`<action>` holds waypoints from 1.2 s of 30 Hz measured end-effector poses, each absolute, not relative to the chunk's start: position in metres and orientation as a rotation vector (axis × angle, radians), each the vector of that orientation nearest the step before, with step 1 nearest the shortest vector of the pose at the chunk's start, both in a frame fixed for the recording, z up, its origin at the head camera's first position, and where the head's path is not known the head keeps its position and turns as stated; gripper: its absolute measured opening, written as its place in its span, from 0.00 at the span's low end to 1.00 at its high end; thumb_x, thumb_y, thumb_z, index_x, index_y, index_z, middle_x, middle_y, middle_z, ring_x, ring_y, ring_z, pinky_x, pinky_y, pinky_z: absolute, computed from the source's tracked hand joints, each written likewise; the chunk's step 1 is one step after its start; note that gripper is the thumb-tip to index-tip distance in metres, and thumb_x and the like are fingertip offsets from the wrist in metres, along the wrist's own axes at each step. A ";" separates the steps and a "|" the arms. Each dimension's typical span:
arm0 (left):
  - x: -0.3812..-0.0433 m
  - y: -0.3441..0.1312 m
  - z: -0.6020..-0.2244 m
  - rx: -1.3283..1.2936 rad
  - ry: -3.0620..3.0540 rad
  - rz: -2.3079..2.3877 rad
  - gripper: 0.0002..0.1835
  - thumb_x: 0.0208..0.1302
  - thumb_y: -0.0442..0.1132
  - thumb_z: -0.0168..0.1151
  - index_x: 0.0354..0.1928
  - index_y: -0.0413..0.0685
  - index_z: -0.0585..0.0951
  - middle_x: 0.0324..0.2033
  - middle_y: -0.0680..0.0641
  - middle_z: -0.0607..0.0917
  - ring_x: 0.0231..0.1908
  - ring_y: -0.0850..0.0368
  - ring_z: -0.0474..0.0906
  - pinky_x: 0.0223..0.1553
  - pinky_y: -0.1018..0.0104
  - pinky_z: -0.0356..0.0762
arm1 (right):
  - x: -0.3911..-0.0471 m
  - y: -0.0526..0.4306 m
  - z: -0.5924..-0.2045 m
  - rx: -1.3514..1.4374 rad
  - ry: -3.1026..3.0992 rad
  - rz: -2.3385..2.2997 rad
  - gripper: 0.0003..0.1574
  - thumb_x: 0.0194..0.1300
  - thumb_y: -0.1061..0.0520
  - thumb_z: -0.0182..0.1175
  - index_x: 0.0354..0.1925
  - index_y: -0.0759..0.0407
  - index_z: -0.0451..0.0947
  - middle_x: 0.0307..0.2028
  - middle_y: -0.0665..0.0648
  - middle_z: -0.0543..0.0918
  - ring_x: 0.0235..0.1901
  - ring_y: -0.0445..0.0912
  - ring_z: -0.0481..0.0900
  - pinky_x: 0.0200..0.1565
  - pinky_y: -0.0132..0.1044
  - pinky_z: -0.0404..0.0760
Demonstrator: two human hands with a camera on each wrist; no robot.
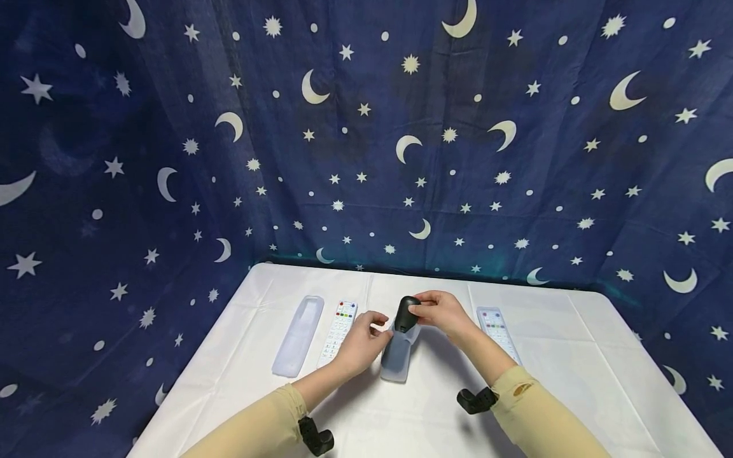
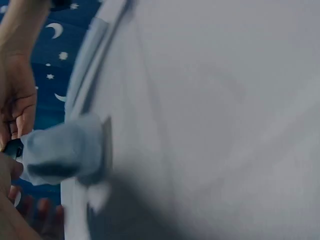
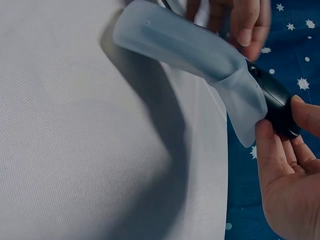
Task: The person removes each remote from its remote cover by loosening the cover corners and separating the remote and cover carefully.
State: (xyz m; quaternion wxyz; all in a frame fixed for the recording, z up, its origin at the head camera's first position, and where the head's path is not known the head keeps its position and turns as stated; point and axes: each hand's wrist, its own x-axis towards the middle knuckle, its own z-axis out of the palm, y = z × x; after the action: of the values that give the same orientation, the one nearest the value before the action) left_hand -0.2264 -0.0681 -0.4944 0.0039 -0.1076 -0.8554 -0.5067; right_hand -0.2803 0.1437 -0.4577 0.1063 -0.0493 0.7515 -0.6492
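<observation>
A black remote control (image 1: pixel 406 315) stands partly inside a translucent silicone cover (image 1: pixel 396 362), its black end sticking out of the top. My right hand (image 1: pixel 443 313) pinches that bare end between thumb and fingers, and the right wrist view shows the remote (image 3: pixel 277 102) with the cover's loose flap (image 3: pixel 245 112) hanging beside it. My left hand (image 1: pixel 363 343) is at the cover's left side, thumb tip by its mouth and the other fingers apart from it. In the left wrist view the cover (image 2: pixel 65 150) looks blurred.
On the white-clothed table (image 1: pixel 441 420), a white remote (image 1: pixel 339 334) lies left of my left hand, with an unfilled translucent cover (image 1: pixel 299 337) beyond it. Another white remote in a cover (image 1: pixel 498 332) lies to the right. A starry blue curtain (image 1: pixel 366 159) hangs behind.
</observation>
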 end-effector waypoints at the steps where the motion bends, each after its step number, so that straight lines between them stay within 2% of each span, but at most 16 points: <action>1: -0.226 -0.068 -0.494 -0.404 -2.686 -1.426 0.15 0.69 0.42 0.66 0.54 0.47 0.81 0.50 0.49 0.80 0.44 0.57 0.79 0.41 0.63 0.80 | -0.281 0.144 -0.458 -0.140 2.217 -1.905 0.23 0.67 0.64 0.67 0.55 0.78 0.76 0.44 0.64 0.85 0.40 0.48 0.86 0.45 0.42 0.87; 7: -0.228 -0.065 -0.490 -0.837 -2.568 -0.558 0.09 0.67 0.47 0.71 0.48 0.63 0.88 0.50 0.56 0.80 0.50 0.57 0.76 0.50 0.61 0.78 | -0.283 0.144 -0.461 -0.097 2.209 -1.887 0.23 0.67 0.61 0.68 0.54 0.77 0.78 0.47 0.66 0.85 0.40 0.48 0.86 0.45 0.40 0.86; 12: -0.233 -0.063 -0.492 -1.030 -2.375 -0.196 0.06 0.65 0.48 0.73 0.43 0.66 0.89 0.47 0.57 0.82 0.52 0.57 0.76 0.58 0.61 0.74 | -0.283 0.141 -0.462 -0.053 2.169 -1.884 0.23 0.66 0.62 0.68 0.53 0.77 0.78 0.47 0.67 0.84 0.38 0.48 0.87 0.44 0.39 0.87; 18: -0.236 -0.064 -0.495 -1.122 -2.267 0.081 0.06 0.66 0.46 0.69 0.43 0.65 0.86 0.46 0.58 0.78 0.49 0.58 0.74 0.60 0.62 0.70 | -0.282 0.137 -0.459 -0.003 2.156 -1.868 0.24 0.67 0.62 0.68 0.55 0.76 0.77 0.47 0.68 0.84 0.38 0.49 0.87 0.43 0.40 0.87; 24: -0.234 -0.064 -0.503 -1.180 -2.263 0.021 0.06 0.65 0.43 0.70 0.41 0.64 0.85 0.44 0.58 0.78 0.48 0.58 0.74 0.58 0.62 0.71 | -0.283 0.135 -0.459 -0.023 2.185 -1.872 0.22 0.67 0.63 0.68 0.54 0.77 0.77 0.46 0.68 0.85 0.39 0.51 0.88 0.43 0.41 0.87; 28: -0.230 -0.066 -0.507 -1.143 -2.315 -0.127 0.05 0.66 0.44 0.71 0.41 0.63 0.86 0.44 0.57 0.80 0.48 0.58 0.75 0.56 0.62 0.73 | -0.283 0.136 -0.460 -0.036 2.193 -1.861 0.22 0.68 0.62 0.66 0.55 0.76 0.77 0.48 0.68 0.84 0.41 0.53 0.88 0.44 0.42 0.87; 32: -0.227 -0.070 -0.505 -0.977 -2.475 -0.445 0.09 0.69 0.45 0.68 0.49 0.59 0.84 0.50 0.54 0.80 0.51 0.56 0.76 0.54 0.60 0.76 | -0.283 0.141 -0.462 -0.065 2.181 -1.875 0.23 0.70 0.62 0.65 0.57 0.76 0.76 0.50 0.69 0.83 0.42 0.53 0.87 0.46 0.44 0.87; 36: -0.227 -0.073 -0.500 -0.700 -2.640 -0.939 0.13 0.72 0.39 0.64 0.56 0.51 0.81 0.53 0.50 0.79 0.50 0.55 0.77 0.50 0.60 0.79 | -0.284 0.145 -0.465 -0.086 2.159 -1.909 0.25 0.68 0.63 0.65 0.58 0.77 0.75 0.48 0.67 0.83 0.41 0.52 0.87 0.47 0.46 0.87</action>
State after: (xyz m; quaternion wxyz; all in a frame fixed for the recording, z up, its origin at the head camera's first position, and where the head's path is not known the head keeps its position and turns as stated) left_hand -0.2269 -0.0735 -0.5002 0.1263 -0.2403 -0.9068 -0.3225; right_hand -0.2843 0.1445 -0.4651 0.1288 -0.0297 0.7426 -0.6566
